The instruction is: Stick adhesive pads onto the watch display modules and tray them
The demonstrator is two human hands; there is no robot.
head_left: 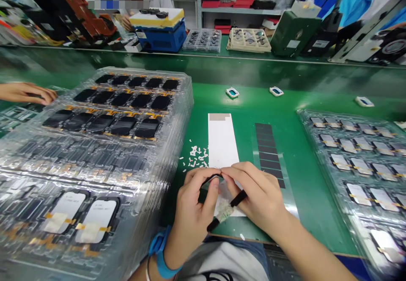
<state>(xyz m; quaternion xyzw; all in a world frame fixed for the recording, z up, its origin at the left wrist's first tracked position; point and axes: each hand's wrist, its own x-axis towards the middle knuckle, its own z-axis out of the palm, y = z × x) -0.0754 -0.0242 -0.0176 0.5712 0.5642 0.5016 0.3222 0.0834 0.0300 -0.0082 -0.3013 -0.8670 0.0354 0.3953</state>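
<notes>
My left hand (193, 202) is closed, thumb and fingers pinching a small dark-edged screen part (210, 177) that is mostly hidden by the fingers. My right hand (261, 196) grips a black stick-like tool (238, 198) with clear tape wrapped round its middle; its working tip cannot be made out. The right fingertips meet the left ones at the top edge of the part. Under both hands lies a white sheet (221, 141). Small white scraps (197, 158) are scattered left of it. To the right is a clear strip with black rectangular pieces (269, 152).
A tall stack of clear trays (177, 116) holding black screens stands left. On the right lies another clear tray (323, 175) of screen parts. Several white-framed pieces (232, 92) rest farther back. Another person's hand (30, 92) is at far left. Boxes and equipment line the raised shelf.
</notes>
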